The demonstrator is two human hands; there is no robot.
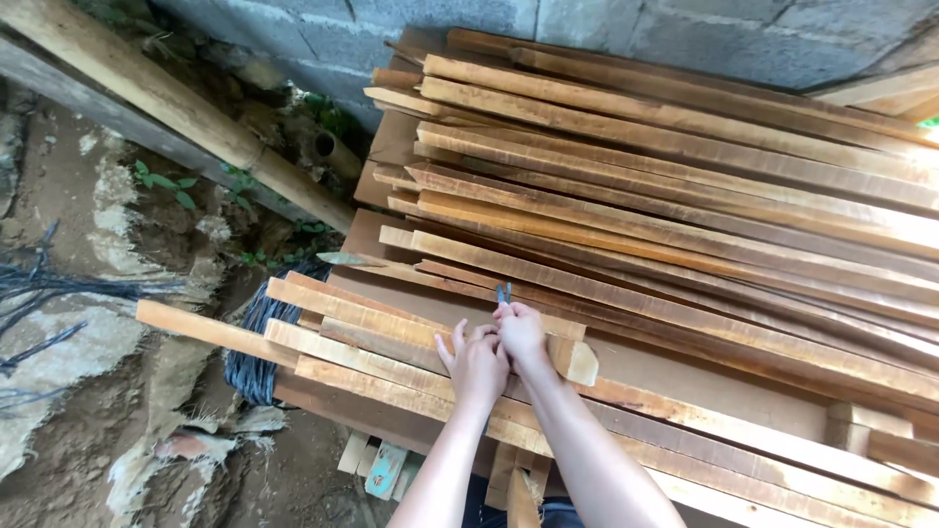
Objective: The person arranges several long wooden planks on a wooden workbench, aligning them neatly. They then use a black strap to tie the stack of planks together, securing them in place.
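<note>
Blue-tipped tool (504, 292) sticks up past your closed right hand (521, 333); your left hand (475, 364), fingers half-curled, touches it, both over planks (685, 244) running toward lower right.

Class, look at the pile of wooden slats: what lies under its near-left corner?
Under the slat pile, a dark wire coil pokes out, with short wood offcuts below. The rest is covered.

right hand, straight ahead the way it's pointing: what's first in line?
Probably the small blue-tipped tool at the right hand fingertips, then the stacked wooden slats beyond; depth is unclear.
</note>
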